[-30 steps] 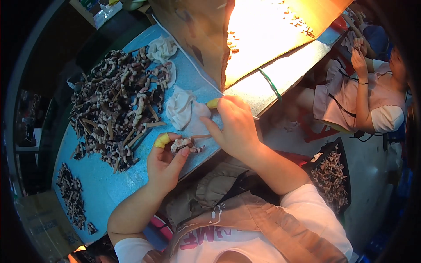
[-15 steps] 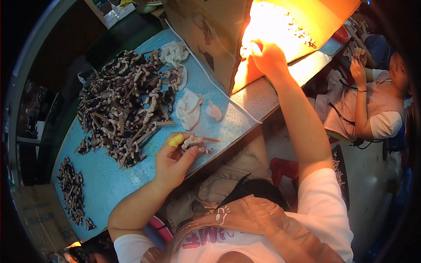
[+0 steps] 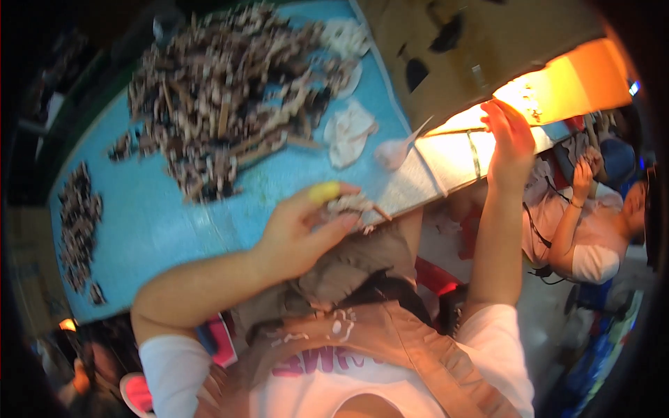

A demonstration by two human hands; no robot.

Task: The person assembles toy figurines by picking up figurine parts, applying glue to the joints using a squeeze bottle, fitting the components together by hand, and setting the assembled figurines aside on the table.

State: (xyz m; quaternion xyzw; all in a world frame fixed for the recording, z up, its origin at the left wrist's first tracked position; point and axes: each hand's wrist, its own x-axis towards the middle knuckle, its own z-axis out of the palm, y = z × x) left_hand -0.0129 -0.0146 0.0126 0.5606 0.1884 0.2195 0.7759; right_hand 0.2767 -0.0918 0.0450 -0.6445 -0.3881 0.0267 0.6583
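One-handed now. Left hand [image 3: 300, 233]: pinches the pale brown-stemmed piece [image 3: 352, 204] between thumb and curled fingers, narrow grip, yellow fingertip cover [image 3: 324, 191] on top. Sits over the near edge of the blue table [image 3: 153, 216], forearm in from lower left, wrist bent inward. Same grip and much the same spot as a second ago. Right hand [image 3: 509, 136]: no longer beside the left on the piece as it was a second ago. Went up and out half a second ago and stays there, arm near straight, fingers stretched up against the bright lit edge under the cardboard box [image 3: 488, 49]. Can't tell whether anything is held up there, since glare washes out the palm side. Net effect: piece carried by the left alone, not worked by both. Outward from the left hand: pale scraps [image 3: 348, 132] on the table just beyond, not touching it. Further back, big heap of brown pieces [image 3: 223, 104], clear of both hands. Smaller heap [image 3: 80, 223] at the far left of the table, well apart. Another person [image 3: 592, 230] seated at right beyond the right arm, own hand raised, clear of the table.
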